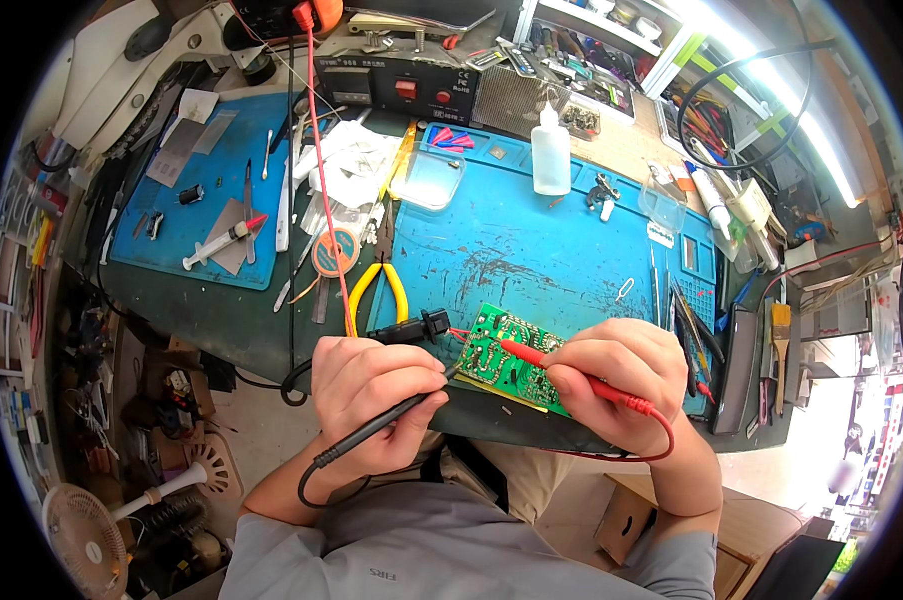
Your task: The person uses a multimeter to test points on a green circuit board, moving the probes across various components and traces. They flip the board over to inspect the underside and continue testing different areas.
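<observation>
A green circuit board (491,362) lies at the front edge of the blue mat, solder side up. My left hand (379,392) is closed round a black test probe (373,428), whose tip points at the board's left edge. In my right hand (621,375) is a red test probe (537,356), its tip over the middle of the board. Whether either tip touches metal is too small to tell. A black plug or clip (421,326) with a thin red wire sits against the board's upper left. Just beyond it lie yellow-handled pliers (399,292).
The blue mat (531,255) holds a clear squeeze bottle (550,155), a lidless plastic box (429,180) and a tweezers group (693,325) at right. A solder-wick spool (336,252) and a syringe (221,242) lie left. A red cable (321,170) hangs across the left side.
</observation>
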Tool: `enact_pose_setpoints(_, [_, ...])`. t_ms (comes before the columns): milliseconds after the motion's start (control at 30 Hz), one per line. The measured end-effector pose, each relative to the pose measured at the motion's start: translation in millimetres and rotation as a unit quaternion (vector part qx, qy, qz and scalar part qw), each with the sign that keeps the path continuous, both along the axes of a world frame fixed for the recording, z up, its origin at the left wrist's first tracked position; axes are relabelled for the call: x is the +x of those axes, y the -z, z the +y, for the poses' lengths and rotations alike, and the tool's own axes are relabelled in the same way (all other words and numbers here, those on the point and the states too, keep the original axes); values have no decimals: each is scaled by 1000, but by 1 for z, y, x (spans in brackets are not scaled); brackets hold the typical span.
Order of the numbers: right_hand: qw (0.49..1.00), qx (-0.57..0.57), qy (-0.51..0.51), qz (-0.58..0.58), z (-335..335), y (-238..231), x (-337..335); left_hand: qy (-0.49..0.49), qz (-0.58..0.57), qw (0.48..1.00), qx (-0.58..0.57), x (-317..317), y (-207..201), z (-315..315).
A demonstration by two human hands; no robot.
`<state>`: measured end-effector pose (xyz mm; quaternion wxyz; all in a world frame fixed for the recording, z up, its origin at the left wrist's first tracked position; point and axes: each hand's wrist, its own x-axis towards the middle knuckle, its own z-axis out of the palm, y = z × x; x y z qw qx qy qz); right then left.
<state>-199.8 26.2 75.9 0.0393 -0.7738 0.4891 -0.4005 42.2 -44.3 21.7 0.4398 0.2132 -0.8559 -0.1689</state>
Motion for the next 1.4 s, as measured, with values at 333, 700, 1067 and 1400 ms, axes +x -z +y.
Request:
enact_pose_setpoints(333, [1000,14,8,5,0,-6,4,-7,7,1000,9,3,-1,-1])
enact_pose_setpoints(700, [1000,17,18,-1,2,-5,4,-9,35,999,14,-1,-5,1])
enact_pose_setpoints(1067, [1000,13,17,-5,2,-4,4,-9,24,1000,16,0,-4,1])
enact_pose_setpoints(1400, [1000,18,18,13,3,-4,0,2,10,1000,25,-1,-5,-1])
